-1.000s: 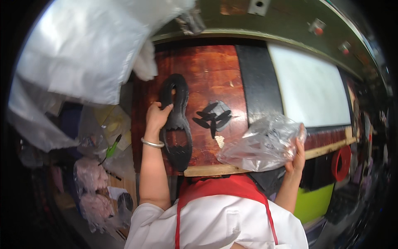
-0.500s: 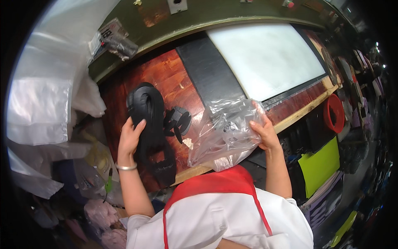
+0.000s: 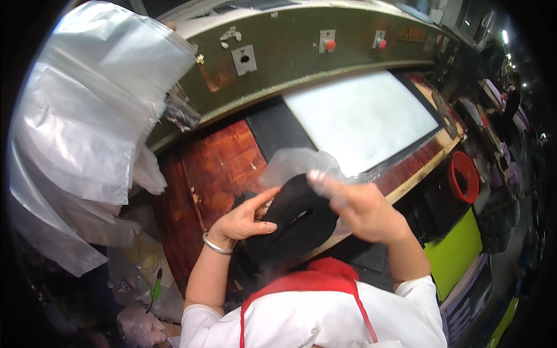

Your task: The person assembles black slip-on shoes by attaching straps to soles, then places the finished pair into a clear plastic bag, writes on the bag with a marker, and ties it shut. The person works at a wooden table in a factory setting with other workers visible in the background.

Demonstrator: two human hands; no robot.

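- Left hand [image 3: 241, 223]: closed on the left edge of the black piece [image 3: 293, 226], thumb on near face, other fingers toward far side, partly hidden.
- Right hand [image 3: 362, 206]: motion-blurred, fingertips at the piece's upper right edge; can't tell if pinching or only touching.
- Black piece: raised in front of the torso, over the near edge of the red-brown bench [image 3: 223, 168]; looks curved, small slot near its middle. One layer or several, can't tell.
- Clear plastic bag [image 3: 299, 162]: just beyond the piece, partly covered by it; whether anything grips it, unclear.
- Handling, judged: probably light, flexible, rubbery or foam-like; bends easily, unlikely to break. Matte face should grip well; layers, if any, could slide apart.
- Best hold: both long edges, thumbs on near face, fingers behind; avoid the slot.
- Bag likely thin, slippery, crumples; pinch at the rim.
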